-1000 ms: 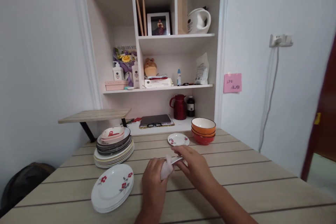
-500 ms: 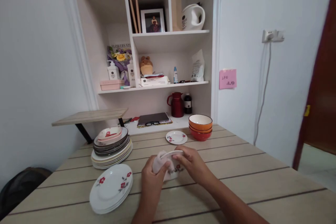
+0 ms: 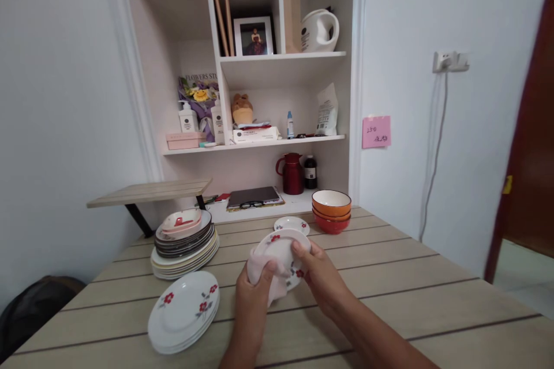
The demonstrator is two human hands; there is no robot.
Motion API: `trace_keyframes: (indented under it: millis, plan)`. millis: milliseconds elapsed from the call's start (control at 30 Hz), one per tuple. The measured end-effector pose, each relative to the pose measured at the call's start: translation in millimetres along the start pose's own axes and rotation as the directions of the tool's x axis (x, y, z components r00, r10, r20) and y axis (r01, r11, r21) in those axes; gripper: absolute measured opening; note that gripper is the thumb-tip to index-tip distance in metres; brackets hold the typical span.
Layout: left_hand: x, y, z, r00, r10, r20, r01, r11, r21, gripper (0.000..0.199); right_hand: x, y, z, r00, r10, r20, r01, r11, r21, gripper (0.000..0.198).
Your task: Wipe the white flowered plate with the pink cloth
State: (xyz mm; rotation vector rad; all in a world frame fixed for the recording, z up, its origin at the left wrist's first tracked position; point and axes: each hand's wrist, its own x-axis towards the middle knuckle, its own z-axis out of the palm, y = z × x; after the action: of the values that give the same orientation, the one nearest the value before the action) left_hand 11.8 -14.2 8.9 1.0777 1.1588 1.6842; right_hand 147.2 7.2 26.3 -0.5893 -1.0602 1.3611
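A white plate (image 3: 283,249) with red flowers is held up above the table between both hands, its face tilted toward me. My left hand (image 3: 256,291) is closed on a pale pink cloth (image 3: 264,265), pressing it against the plate's left side. My right hand (image 3: 320,271) grips the plate's right edge, thumb on the face and fingers behind. Just behind the held plate lies a small flowered plate (image 3: 292,223) on the table. To the left of my hands sits a stack of similar flowered plates (image 3: 184,311).
A taller stack of mixed plates (image 3: 184,251), topped by pink-rimmed dishes, stands at the back left beside a raised wooden shelf (image 3: 151,190). Stacked orange and red bowls (image 3: 331,210) are at the back right. Behind the table are a red thermos jug (image 3: 293,174) and a dark laptop (image 3: 253,197).
The plate has been turned from nearly edge-on to face me and raised slightly. It now overlaps the small plate behind it. Both hands keep their hold.
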Motion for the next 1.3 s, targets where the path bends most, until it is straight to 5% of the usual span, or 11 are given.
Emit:
trace_keyframes:
  millis: [233,333,433,500,633,800,1000,1133,1300]
  plan:
    - [-0.9,-5.3,0.3,0.999,-0.014,-0.044,0.018,0.996,0.082,0.056,2.2,7.9,-1.7,0.994,0.105,-0.025,-0.100,0.983,0.156,0.040]
    - [-0.6,-4.5,-1.6,0.992,0.061,-0.110,-0.041,0.982,0.182,0.050,1.1,6.1,-3.3,0.990,0.136,0.024,-0.137,0.989,0.051,0.044]
    - [-1.3,-2.8,-3.2,0.965,0.240,-0.100,-0.204,0.937,0.285,0.041,1.2,2.5,-4.3,1.000,-0.008,0.024,0.012,0.984,-0.175,0.050]
    - [-1.7,-2.4,-4.6,0.920,0.390,-0.040,-0.352,0.867,0.353,0.032,2.4,0.2,-6.1,0.981,-0.194,0.016,0.186,0.909,-0.373,0.052]
    - [-0.7,-4.4,-8.4,0.815,0.571,0.099,-0.546,0.699,0.462,0.023,5.4,-4.3,-13.9,0.882,-0.444,0.159,0.429,0.614,-0.663,0.043]
    - [1.1,-7.5,-11.1,0.765,0.625,0.157,-0.602,0.606,0.520,0.023,6.0,-12.1,-20.3,0.848,-0.441,0.295,0.488,0.431,-0.759,0.011]
    - [0.1,-5.9,-12.0,0.736,0.649,0.194,-0.632,0.554,0.542,0.020,2.2,-23.1,-20.2,0.825,-0.443,0.351,0.491,0.252,-0.834,0.011]
    - [-1.2,-3.4,-11.9,0.696,0.685,0.215,-0.663,0.499,0.558,0.016,2.9,-25.9,-24.6,0.830,-0.396,0.393,0.491,0.187,-0.851,0.015]
    - [-2.5,-2.5,-12.9,0.686,0.702,0.191,-0.668,0.504,0.547,0.018,6.5,-21.7,-26.4,0.825,-0.402,0.396,0.522,0.278,-0.806,0.010]
